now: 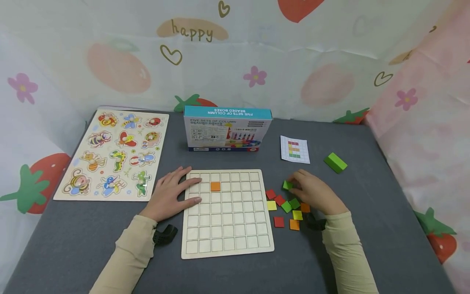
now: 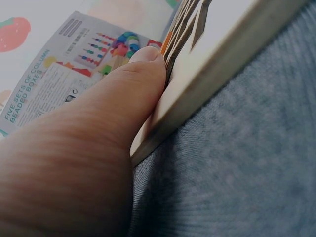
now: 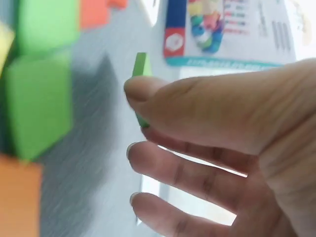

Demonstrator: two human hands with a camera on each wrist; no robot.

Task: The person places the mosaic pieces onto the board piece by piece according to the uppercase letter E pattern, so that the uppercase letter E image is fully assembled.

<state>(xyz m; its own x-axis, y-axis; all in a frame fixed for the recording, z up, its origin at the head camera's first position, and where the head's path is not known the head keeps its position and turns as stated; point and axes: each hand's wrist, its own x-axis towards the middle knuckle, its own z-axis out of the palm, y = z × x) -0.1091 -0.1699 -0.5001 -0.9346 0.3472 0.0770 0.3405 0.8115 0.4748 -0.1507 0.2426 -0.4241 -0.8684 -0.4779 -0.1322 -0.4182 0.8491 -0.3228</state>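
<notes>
A pale wooden grid board (image 1: 227, 220) lies on the table with one orange tile (image 1: 215, 186) in a cell of its second row. My left hand (image 1: 170, 196) rests on the board's left edge, fingers spread; in the left wrist view the thumb (image 2: 143, 84) presses on the rim. To the right of the board, my right hand (image 1: 312, 190) pinches a green square tile (image 3: 140, 64) between thumb and finger, with its other fingers loosely bent. Below that hand lie several loose tiles: red (image 1: 278, 221), yellow (image 1: 297, 215), orange (image 1: 294, 225) and green (image 1: 286, 206).
Behind the board stands a blue-topped box (image 1: 227, 126). A small card (image 1: 295, 149) with a coloured grid pattern lies at the back right, near a green block (image 1: 335, 163). An insect picture puzzle (image 1: 114, 155) lies at the left.
</notes>
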